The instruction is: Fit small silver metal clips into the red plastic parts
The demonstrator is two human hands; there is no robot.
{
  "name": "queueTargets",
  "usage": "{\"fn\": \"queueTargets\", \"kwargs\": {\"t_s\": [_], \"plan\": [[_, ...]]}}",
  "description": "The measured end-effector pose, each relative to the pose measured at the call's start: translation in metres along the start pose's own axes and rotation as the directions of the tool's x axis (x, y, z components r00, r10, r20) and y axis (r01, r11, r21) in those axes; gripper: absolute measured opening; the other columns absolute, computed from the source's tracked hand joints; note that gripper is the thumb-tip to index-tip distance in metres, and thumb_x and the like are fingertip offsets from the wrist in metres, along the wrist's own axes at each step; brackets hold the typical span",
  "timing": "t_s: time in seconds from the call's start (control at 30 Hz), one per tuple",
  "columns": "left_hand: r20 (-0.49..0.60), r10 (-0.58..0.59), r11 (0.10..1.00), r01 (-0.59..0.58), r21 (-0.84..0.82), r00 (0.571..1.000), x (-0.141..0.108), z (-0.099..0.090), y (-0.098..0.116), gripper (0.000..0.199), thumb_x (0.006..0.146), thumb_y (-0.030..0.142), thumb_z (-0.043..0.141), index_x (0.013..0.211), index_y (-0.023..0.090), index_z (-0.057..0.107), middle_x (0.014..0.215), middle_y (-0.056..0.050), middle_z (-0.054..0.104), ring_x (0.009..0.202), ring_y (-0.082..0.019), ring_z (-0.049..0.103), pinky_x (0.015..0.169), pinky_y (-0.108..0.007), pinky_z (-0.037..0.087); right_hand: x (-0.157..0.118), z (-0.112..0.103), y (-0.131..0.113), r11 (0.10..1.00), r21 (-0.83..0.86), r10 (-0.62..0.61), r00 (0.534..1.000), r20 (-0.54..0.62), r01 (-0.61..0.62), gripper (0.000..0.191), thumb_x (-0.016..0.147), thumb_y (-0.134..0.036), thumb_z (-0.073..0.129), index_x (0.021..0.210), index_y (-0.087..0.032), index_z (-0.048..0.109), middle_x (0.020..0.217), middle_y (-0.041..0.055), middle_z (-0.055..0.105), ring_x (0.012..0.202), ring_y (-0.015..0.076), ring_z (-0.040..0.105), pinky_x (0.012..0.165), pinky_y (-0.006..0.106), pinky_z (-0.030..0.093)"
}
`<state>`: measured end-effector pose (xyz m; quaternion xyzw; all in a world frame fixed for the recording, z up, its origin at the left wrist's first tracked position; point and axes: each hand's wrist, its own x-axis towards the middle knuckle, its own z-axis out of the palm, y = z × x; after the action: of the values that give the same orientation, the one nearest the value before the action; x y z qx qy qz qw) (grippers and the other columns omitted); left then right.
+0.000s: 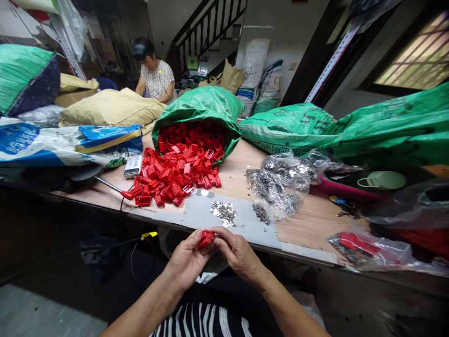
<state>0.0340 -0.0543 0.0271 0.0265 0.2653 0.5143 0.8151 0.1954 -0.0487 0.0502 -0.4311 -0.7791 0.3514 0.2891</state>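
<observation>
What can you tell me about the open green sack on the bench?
The green sack looks like thin woven plastic, creased and slightly shiny. It lies on its side on the bench, bulging, its wide mouth facing the camera. Red, plastic-looking pieces fill the mouth and spill out in a heap.

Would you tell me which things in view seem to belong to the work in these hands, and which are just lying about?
Seemingly in use:
red piece at the left hand and right hand
heap of red pieces
silvery parts
dark small parts

Probably just lying about:
small white device
tan sack
</observation>
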Motion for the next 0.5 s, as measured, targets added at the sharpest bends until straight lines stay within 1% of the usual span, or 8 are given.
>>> {"fn": "queueTargets", "kwargs": {"t_s": [0.1, 0.2, 0.3, 0.33, 0.4, 0.5], "plan": [[-0.027, -0.026, 0.999, 0.026, -0.027, 0.999, -0.0004, 0.0006, -0.0002, 0.019, 0.090, 0.014, 0.049, 0.083, 0.009, 0.065, 0.083, -0.010, 0.072, 0.076, -0.017, 0.070, 0.083, -0.033, 0.055, -0.0013, 0.0010, 0.0012, 0.999, -0.038, 0.008, 0.999, 0.035, -0.006, 0.031, 0.095, -0.032, 0.042, 0.124, -0.026, 0.051, 0.100, 0.0029, 0.068, 0.086, 0.0171, 0.065, 0.077, 0.026, 0.048], [-0.027, -0.022, 0.999, 0.020, -0.047, 0.999, -0.0018, 0.0015, -0.0013, 0.021, 0.091, 0.014, 0.048, 0.084, 0.007, 0.066, 0.084, -0.011, 0.072, 0.079, -0.018, 0.070, 0.087, -0.036, 0.054, -0.0002, 0.0037, 0.0034, 0.998, -0.061, 0.019, 1.000, -0.017, -0.020, 0.029, 0.096, -0.032, 0.040, 0.119, -0.025, 0.056, 0.096, 0.0037, 0.069, 0.082, 0.0173, 0.065, 0.075, 0.026, 0.047], [-0.021, -0.016, 0.999, 0.015, -0.039, 1.000, -0.0032, 0.0023, -0.0026, 0.021, 0.091, 0.015, 0.048, 0.083, 0.007, 0.066, 0.086, -0.012, 0.072, 0.084, -0.020, 0.070, 0.095, -0.040, 0.050, 0.0022, 0.0043, 0.0047, 1.000, -0.003, 0.025, 0.998, -0.060, -0.025, 0.032, 0.098, -0.034, 0.034, 0.110, -0.023, 0.061, 0.083, 0.0028, 0.068, 0.071, 0.0155, 0.063, 0.069, 0.025, 0.047], [-0.022, -0.019, 0.999, 0.018, -0.034, 1.000, -0.0035, 0.0026, -0.0026, 0.021, 0.091, 0.016, 0.048, 0.083, 0.007, 0.066, 0.086, -0.012, 0.072, 0.084, -0.020, 0.070, 0.095, -0.040, 0.050, 0.0026, 0.0036, 0.0046, 1.000, 0.021, 0.020, 0.999, -0.049, -0.019, 0.032, 0.098, -0.034, 0.033, 0.110, -0.023, 0.061, 0.083, 0.0025, 0.068, 0.072, 0.0152, 0.062, 0.069, 0.024, 0.047], [-0.031, -0.029, 0.999, 0.027, -0.035, 0.999, -0.0040, 0.0031, -0.0018, 0.023, 0.092, 0.017, 0.048, 0.084, 0.007, 0.066, 0.085, -0.012, 0.072, 0.080, -0.019, 0.070, 0.094, -0.038, 0.051, 0.0022, 0.0013, 0.0035, 0.999, 0.045, 0.005, 1.000, -0.003, -0.005, 0.031, 0.097, -0.034, 0.035, 0.114, -0.024, 0.059, 0.091, 0.0025, 0.068, 0.078, 0.0154, 0.063, 0.073, 0.025, 0.047], [-0.053, -0.046, 0.997, 0.043, -0.061, 0.998, -0.0045, 0.0050, 0.0002, 0.026, 0.093, 0.018, 0.045, 0.084, 0.006, 0.067, 0.083, -0.012, 0.072, 0.077, -0.018, 0.070, 0.087, -0.035, 0.054, -0.0003, -0.0012, 0.0014, 1.000, 0.011, 0.001, 0.999, 0.052, -0.001, 0.032, 0.096, -0.034, 0.040, 0.125, -0.026, 0.051, 0.101, 0.0024, 0.068, 0.087, 0.0168, 0.064, 0.078, 0.026, 0.047]]}}
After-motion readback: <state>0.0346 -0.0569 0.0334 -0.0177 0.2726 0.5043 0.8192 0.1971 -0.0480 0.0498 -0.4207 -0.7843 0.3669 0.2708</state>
